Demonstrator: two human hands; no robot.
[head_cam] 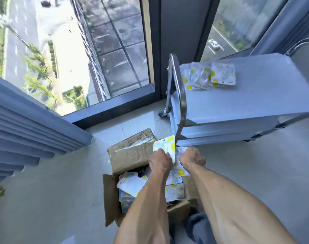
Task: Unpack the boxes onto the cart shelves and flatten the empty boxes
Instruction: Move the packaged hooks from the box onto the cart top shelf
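Both hands lift packets above the open box [130,155] on the floor: the left hand [159,162] has its grip on an upright packet [166,147], the right hand [192,158] on another packet [181,169]. More packets [210,76] lie on the cart [256,95] top shelf.

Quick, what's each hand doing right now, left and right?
Left hand: grips a white packet with yellow dots above the open cardboard box.
Right hand: fingers curled on more packets, held above the same box.
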